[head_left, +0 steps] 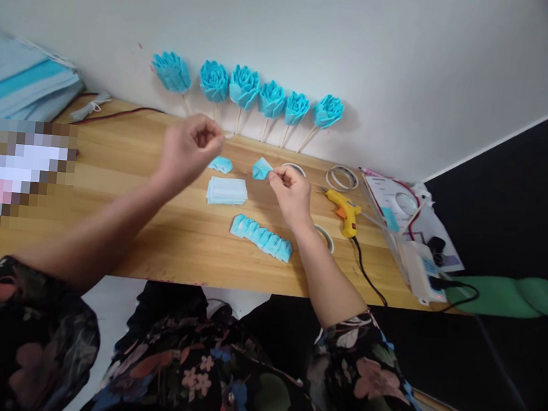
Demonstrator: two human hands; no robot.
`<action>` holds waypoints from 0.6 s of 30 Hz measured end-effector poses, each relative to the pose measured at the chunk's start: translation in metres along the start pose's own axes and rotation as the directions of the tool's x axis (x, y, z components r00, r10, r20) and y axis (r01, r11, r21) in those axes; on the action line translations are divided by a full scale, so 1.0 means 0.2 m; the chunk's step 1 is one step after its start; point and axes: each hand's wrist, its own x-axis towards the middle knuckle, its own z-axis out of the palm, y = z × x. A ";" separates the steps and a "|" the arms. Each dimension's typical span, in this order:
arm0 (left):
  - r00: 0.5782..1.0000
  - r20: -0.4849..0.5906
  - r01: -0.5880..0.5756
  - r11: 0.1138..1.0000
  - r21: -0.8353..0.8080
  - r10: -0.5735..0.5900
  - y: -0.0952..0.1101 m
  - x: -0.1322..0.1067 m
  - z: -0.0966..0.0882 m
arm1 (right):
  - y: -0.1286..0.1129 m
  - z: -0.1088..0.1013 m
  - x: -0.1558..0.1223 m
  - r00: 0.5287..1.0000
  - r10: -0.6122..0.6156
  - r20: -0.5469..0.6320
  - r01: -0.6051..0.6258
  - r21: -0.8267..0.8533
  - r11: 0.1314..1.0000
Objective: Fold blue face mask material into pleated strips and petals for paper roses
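My right hand (290, 191) pinches a small folded blue petal piece (261, 168) just above the wooden table (110, 217). My left hand (187, 147) is raised over the table with its fingertips closed; a thin strip or thread seems pinched there, but I cannot make it out. Below the hands lie a small folded blue piece (221, 164), a stack of cut blue rectangles (227, 190) and a row of folded blue petals (261, 236).
Several blue fabric roses on sticks (244, 88) lean against the white wall. A yellow glue gun (345, 208) with a black cord, tape rolls (341, 178), a power strip (419, 269) and papers are at the right. Blue masks (21, 78) are stacked at far left.
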 end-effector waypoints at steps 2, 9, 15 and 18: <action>1.000 -0.001 0.014 0.997 0.075 -0.014 0.00 0.04 -0.11 | 0.01 0.00 0.00 1.000 -0.011 0.009 0.011 0.008 1.000; 0.912 0.404 -0.104 0.911 0.399 -0.072 -0.22 -0.09 -0.44 | 0.00 0.02 -0.01 0.998 -0.051 0.048 0.048 0.075 0.996; 0.877 0.469 -0.126 0.891 0.437 -0.106 -0.36 -0.16 -0.48 | 0.00 0.03 -0.02 0.998 -0.034 0.060 0.029 0.074 0.997; 0.884 0.453 -0.099 0.900 0.424 -0.116 -0.39 -0.15 -0.46 | 0.01 0.03 -0.01 0.998 -0.027 0.056 0.022 0.082 0.996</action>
